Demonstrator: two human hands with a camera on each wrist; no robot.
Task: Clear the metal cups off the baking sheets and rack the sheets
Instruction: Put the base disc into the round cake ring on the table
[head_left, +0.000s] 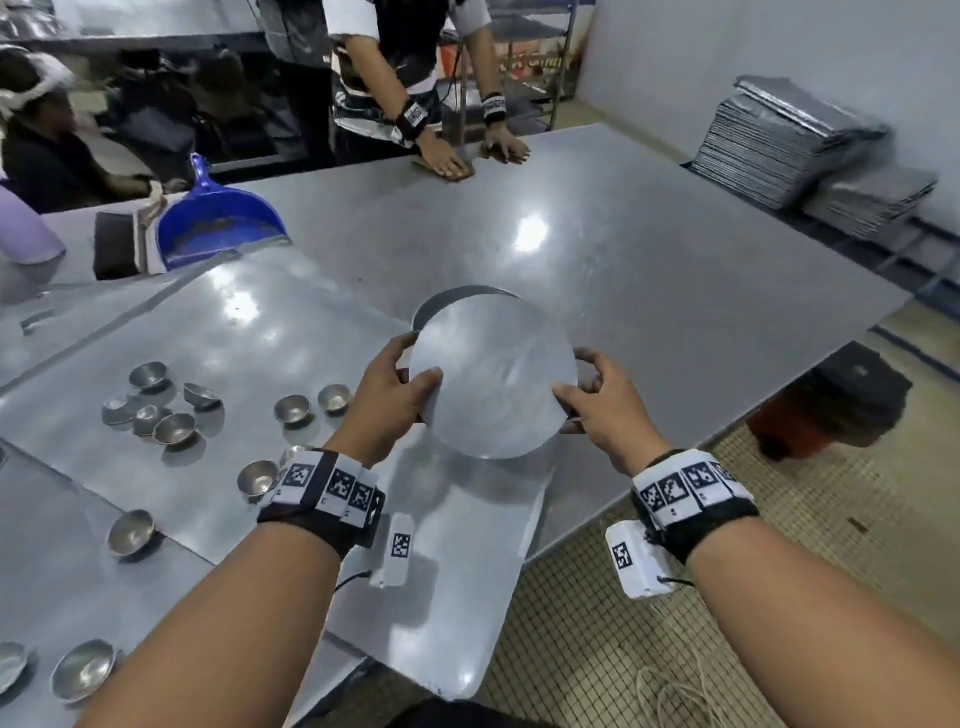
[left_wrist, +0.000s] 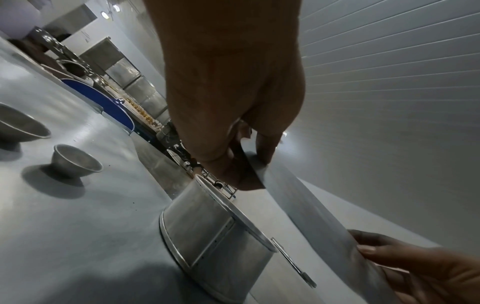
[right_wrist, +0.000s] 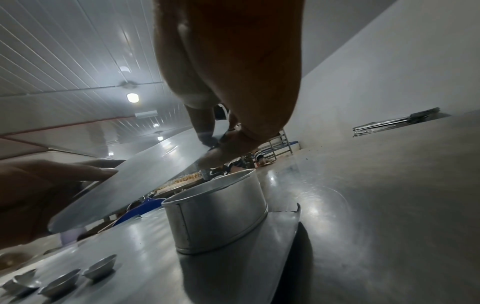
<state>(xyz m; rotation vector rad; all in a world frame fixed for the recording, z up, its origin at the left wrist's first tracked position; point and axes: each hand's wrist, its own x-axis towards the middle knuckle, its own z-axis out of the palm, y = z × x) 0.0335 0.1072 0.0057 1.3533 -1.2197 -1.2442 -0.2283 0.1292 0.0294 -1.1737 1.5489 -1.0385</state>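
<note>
2 hands (head_left: 395, 395) (head_left: 608, 410) with fingers pinching round disc (head_left: 493, 374); below, only in wrist views, riveted tin (left_wrist: 207, 230).

Round tin (head_left: 457, 299) mostly behind disc (head_left: 493, 374)

a blue dustpan (head_left: 218, 223) lies at ten o'clock on the steel table (head_left: 649, 249), a lilac bottle (head_left: 26, 228) beyond it at nine. a person (head_left: 415, 67) leans on the far edge at twelve. floor tiles (head_left: 675, 623) show at five.

free: bare table (head_left: 649, 249) right of round tin (right_wrist: 218, 209) | blocked: cups (head_left: 171, 410) scattered left
</note>
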